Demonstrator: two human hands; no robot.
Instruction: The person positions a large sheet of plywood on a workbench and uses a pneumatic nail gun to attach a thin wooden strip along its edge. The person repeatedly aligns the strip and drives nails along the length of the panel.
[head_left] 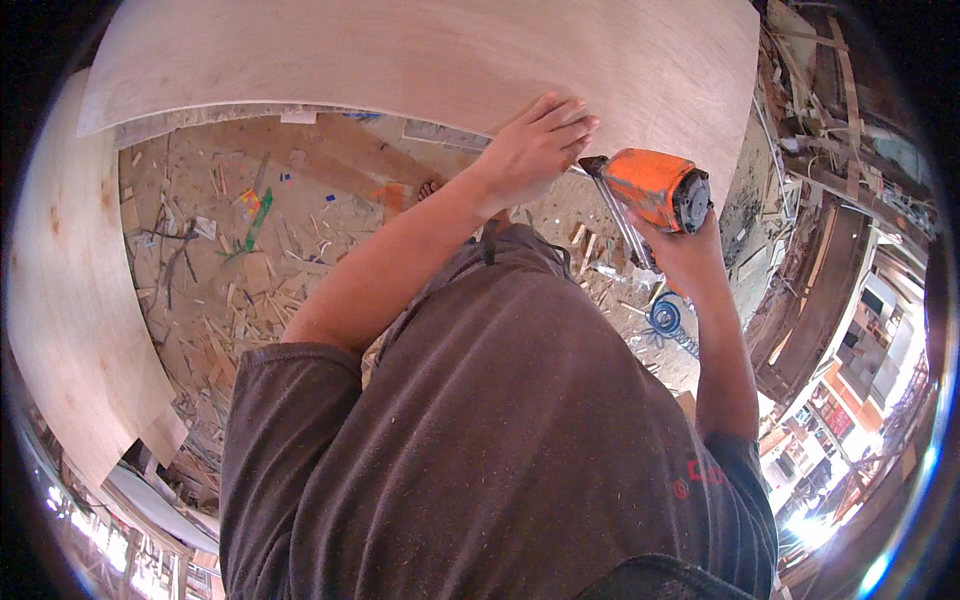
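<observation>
**Orange nail gun (645, 185) sat in the right hand (685, 248), its nose near the edge of a pale wood panel (420, 50)**

At the far left, a second wood sheet (75, 280) curved down the side of the view, its upper end meeting the pale wood panel, which spanned the top. Inside that corner lay a brown floor (330, 165) strewn with wood scraps (257, 272), among them a narrow green strip (259, 222). A bare foot (428, 188) showed just short of the panel's edge.

In the middle, the person's dark shirt (500, 400) filled the lower part of the view. Above it, the left hand (535, 145) reached over the panel's near edge, palm down and unclenched, fingers extended close together; whether anything lay under it could not be told.

Just right of those fingers was the nail gun, its dark nose pointing left toward them and its metal magazine (620, 215) slanting down. The right hand was wrapped around its handle; the trigger was hidden. Below, a blue coiled hose (668, 318) hung or lay near the right forearm (722, 350). Farther right stood dark timbers (825, 290).
</observation>
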